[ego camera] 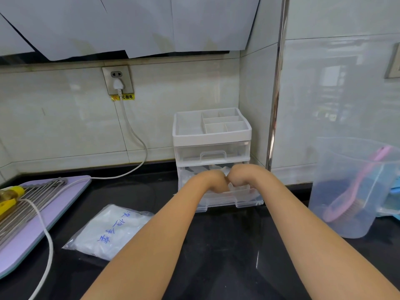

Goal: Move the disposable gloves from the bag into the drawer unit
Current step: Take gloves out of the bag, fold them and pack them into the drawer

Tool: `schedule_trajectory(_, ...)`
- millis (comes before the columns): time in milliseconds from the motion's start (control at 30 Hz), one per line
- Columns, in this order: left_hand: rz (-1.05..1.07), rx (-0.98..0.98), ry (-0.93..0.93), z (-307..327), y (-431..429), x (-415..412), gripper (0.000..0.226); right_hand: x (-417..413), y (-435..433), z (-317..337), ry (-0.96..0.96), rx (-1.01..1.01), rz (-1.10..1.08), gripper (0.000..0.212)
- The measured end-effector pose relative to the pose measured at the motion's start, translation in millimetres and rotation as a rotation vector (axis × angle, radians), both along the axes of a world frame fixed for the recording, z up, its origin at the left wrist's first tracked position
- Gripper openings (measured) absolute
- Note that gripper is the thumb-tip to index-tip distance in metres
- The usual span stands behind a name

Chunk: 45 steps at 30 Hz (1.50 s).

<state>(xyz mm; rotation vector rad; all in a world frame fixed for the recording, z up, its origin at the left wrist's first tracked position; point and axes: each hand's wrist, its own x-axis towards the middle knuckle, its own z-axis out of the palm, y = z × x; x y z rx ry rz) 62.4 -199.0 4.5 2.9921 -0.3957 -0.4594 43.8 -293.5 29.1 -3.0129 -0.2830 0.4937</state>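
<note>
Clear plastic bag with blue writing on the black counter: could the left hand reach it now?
Probably yes. The clear plastic bag lies uncovered beside the left forearm; the left hand must only lift out of the open clear lower drawer first.

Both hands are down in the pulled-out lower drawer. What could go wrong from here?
1. The left hand and right hand reach down into the lower drawer, which is pulled far out; pressing there might tip or slide the light drawer unit.
2. Crumpled gloves sit high at the drawer's back and may snag when it closes.
3. The bag on the counter looks part full, so gloves may get left behind.
</note>
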Motion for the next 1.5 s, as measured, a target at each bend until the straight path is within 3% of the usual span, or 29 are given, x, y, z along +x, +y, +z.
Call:
schedule_trajectory(133, 0.033, 0.106, 0.045, 5, 19, 0, 0.052, -3, -1, 3, 0.042, -0.032, -0.020, 0.053)
schedule_trajectory(233, 0.122, 0.175, 0.080, 8, 37, 6, 0.063, -5, -2, 6, 0.042, -0.002, -0.039, 0.045)
schedule_trajectory(433, 0.177, 0.236, 0.086, 12, 36, 11, 0.050, -4, -1, 6, 0.005, 0.099, -0.108, 0.038)
schedule_trajectory(633, 0.174, 0.188, 0.059, 12, 38, 11, 0.059, -8, 4, 16, -0.029, 0.231, -0.192, 0.042)
schedule_trajectory(767, 0.125, 0.066, -0.059, 22, 47, 0, 0.070, -7, 5, 22, -0.106, 0.305, -0.177, 0.034)
schedule_trajectory(900, 0.154, -0.216, -0.125, 41, 64, -26, 0.055, -8, 5, 22, -0.228, 0.476, -0.183, 0.018)
schedule_trajectory(1000, 0.202, -0.424, -0.275, 43, 85, -48, 0.030, -27, 7, 19, -0.355, 0.579, -0.113, 0.027)
schedule_trajectory(1133, 0.193, -0.563, -0.465, 26, 115, -87, 0.041, -64, 21, 6, -0.396, 0.627, -0.002, 0.034)
schedule_trajectory(1300, 0.262, -0.628, -0.519, -23, 148, -110, 0.033, -89, 50, -34, -0.323, 0.670, 0.113, 0.038)
schedule_trajectory(1433, 0.347, -0.593, -0.561, -66, 167, -113, 0.013, -86, 75, -74, -0.284, 0.722, 0.171, 0.023)
schedule_trajectory(1500, 0.383, -0.590, -0.539, -83, 172, -115, 0.013, -81, 84, -92, -0.248, 0.772, 0.191, 0.019)
